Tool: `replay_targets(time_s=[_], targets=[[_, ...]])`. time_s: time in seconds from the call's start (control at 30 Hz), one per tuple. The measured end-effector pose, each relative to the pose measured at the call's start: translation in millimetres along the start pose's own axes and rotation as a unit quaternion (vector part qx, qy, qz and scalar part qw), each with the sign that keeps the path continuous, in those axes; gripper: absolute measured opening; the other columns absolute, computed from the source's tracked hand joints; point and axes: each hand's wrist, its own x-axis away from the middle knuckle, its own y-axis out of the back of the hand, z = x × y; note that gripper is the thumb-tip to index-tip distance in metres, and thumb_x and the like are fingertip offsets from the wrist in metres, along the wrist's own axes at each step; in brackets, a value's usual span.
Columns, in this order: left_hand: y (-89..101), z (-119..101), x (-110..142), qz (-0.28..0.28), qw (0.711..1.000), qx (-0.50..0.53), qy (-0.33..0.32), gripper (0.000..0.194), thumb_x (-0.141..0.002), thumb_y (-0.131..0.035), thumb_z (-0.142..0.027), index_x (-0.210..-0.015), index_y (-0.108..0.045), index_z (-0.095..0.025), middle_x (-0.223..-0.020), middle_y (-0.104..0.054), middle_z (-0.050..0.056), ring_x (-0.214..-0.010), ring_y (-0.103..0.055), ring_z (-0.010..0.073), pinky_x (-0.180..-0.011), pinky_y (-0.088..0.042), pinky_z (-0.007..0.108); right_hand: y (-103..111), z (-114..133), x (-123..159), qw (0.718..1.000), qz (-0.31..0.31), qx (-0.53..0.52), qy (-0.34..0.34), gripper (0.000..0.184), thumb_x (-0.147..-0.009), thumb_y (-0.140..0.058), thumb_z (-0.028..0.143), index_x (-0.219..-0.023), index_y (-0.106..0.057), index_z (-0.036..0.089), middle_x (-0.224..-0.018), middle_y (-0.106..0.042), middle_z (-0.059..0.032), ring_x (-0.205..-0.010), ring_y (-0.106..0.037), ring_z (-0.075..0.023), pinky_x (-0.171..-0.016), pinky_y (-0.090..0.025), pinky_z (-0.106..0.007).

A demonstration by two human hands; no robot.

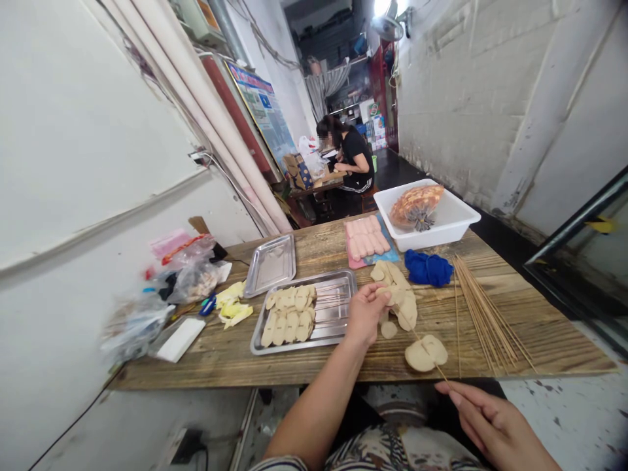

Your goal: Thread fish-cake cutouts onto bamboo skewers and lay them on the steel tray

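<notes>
My right hand point(493, 418), at the table's front edge, pinches the lower end of a thin wooden skewer point(442, 374). Two pale beige round slices point(426, 353) are threaded on that skewer. Between the fingertips of my left hand point(366, 315) is another pale slice point(383, 296), close to the skewer's far end; whether the skewer touches it I cannot tell. Just beyond lies a heap of loose slices point(406, 307), partly behind my fingers. To the left, a metal tray point(333, 337) bears rows of skewered slices point(289, 317), their sticks pointing right.
Bare skewers point(485, 314) lie fanned out at right, near a blue cloth bundle point(428, 268). Behind are a pack of pink sausages point(367, 237) and a white tub point(432, 243) holding a bagged item. A second metal tray point(269, 265) and plastic bags point(196, 275) stand left. Another person point(354, 157) sits farther back.
</notes>
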Motion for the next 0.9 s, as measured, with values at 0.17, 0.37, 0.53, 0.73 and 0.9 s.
replay_targets(time_s=[0.17,0.37,0.53,0.73,0.9], targets=[[-0.3,3.1,-0.8,0.007,1.000,-0.003,-0.009,0.038,-0.055,-0.076,-0.026,-0.086,-0.058,-0.013,-0.073,-0.065,0.003,-0.064,-0.060,0.0113,-0.063,-0.046,0.024,-2.0,6.0,0.5,1.000,0.001,-0.001,0.000,0.062,-0.072,-0.049,0.061,-0.103,-0.065,0.010,-0.046,-0.023,0.0091,-0.043,-0.023,-0.0084,-0.042,-0.015,-0.023],[-2.3,1.1,-2.8,-0.006,0.999,0.034,0.002,0.043,-0.052,-0.077,-0.025,-0.087,-0.055,-0.013,-0.077,-0.066,0.004,-0.066,-0.062,0.0129,-0.065,-0.048,0.026,-3.1,-0.6,-3.6,1.000,-0.014,-0.003,0.013,0.061,-0.070,-0.051,0.063,-0.099,-0.067,0.012,-0.050,-0.024,0.0079,-0.045,-0.023,-0.0090,-0.043,-0.016,-0.022],[-5.2,1.5,-2.0,-0.021,1.000,0.022,0.005,0.046,-0.049,-0.078,-0.023,-0.087,-0.054,-0.013,-0.072,-0.065,0.003,-0.064,-0.062,0.0136,-0.064,-0.050,0.028,-3.2,-7.1,-5.6,0.999,-0.034,0.000,0.032,0.056,-0.072,-0.052,0.059,-0.100,-0.067,0.013,-0.050,-0.029,0.0068,-0.046,-0.026,-0.0098,-0.043,-0.019,-0.022],[-9.0,7.1,0.2,-0.058,0.998,0.027,-0.005,0.046,-0.052,-0.076,-0.022,-0.092,-0.055,-0.013,-0.071,-0.064,0.003,-0.065,-0.062,0.0139,-0.064,-0.052,0.029,-2.9,-13.8,-10.4,0.999,-0.032,-0.014,0.029,0.054,-0.073,-0.053,0.056,-0.102,-0.067,0.013,-0.051,-0.037,0.0056,-0.046,-0.025,-0.0088,-0.042,-0.020,-0.021],[-8.8,6.4,1.4,-0.065,0.998,0.011,0.004,0.053,-0.054,-0.075,-0.020,-0.102,-0.056,-0.012,-0.070,-0.064,0.003,-0.062,-0.060,0.0127,-0.060,-0.052,0.028,-1.9,-16.9,-10.6,0.998,-0.047,-0.032,0.030,0.048,-0.072,-0.057,0.054,-0.099,-0.070,0.016,-0.056,-0.052,0.0020,-0.045,-0.031,-0.0084,-0.041,-0.027,-0.020]])
